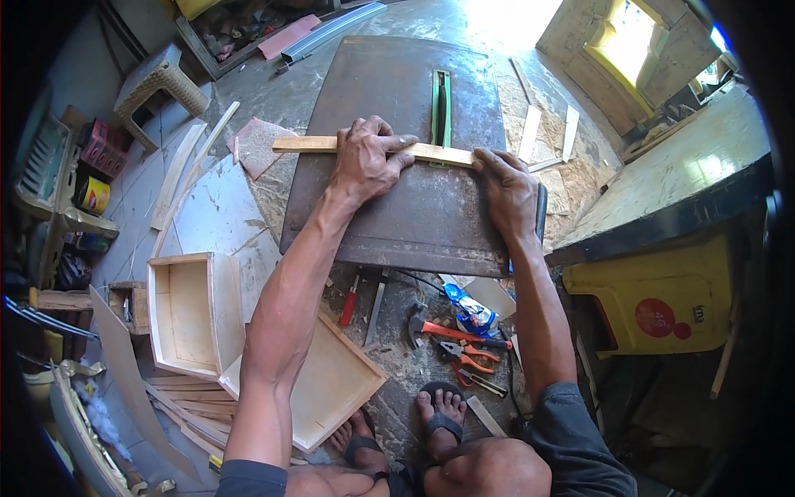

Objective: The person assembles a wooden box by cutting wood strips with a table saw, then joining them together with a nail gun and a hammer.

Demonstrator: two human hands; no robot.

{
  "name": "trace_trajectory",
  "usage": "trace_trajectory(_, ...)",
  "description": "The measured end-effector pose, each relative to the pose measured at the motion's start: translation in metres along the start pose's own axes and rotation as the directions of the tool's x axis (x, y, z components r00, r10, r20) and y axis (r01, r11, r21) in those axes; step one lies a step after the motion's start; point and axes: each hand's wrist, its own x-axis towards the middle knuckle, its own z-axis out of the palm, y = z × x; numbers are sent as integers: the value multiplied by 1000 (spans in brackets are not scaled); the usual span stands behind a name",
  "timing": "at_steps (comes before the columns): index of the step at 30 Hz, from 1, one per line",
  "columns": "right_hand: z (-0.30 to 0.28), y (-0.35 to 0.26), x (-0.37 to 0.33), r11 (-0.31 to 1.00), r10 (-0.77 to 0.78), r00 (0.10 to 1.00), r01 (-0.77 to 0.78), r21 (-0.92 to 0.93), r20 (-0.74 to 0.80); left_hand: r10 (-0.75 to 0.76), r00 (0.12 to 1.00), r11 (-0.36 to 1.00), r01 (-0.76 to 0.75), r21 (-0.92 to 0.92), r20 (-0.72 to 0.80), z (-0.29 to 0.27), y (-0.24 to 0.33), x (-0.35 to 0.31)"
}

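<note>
A narrow wooden strip [443, 155] lies crosswise over a dark, worn metal saw table [377, 87]. My left hand [364, 161] is closed on the strip left of its middle, thumb and fingers pointing right along it. At the strip's right end, my right hand [507, 186] grips it between thumb and fingers. Between my hands the strip crosses the lower part of a long slot with a green insert [447, 124]. A dark, thin part shows inside the slot, but I cannot make out whether it is a blade.
Below the table lie a hammer [455, 331], orange-handled pliers [472, 356], a red-handled tool [350, 302] and a blue-white packet [470, 311]. Wooden drawer boxes [207, 319] sit at left, beside stacked strips [195, 398]. A workbench [662, 195] and yellow plastic stool [654, 298] stand right.
</note>
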Motion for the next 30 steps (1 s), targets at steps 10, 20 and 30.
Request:
trace_trajectory(10,0,-2,2,1000,3,1000,-2,-28,8,14,1000,1000,-14,11,-26,1,-1,1)
trace_trajectory(20,1,-5,7,999,26,1000,-25,-32,17,23,999,1000,-23,3,-39,2,-2,6)
trace_trajectory(30,1,-2,8,1000,15,1000,-15,-24,5,21,999,1000,-21,-7,-47,4,-3,9)
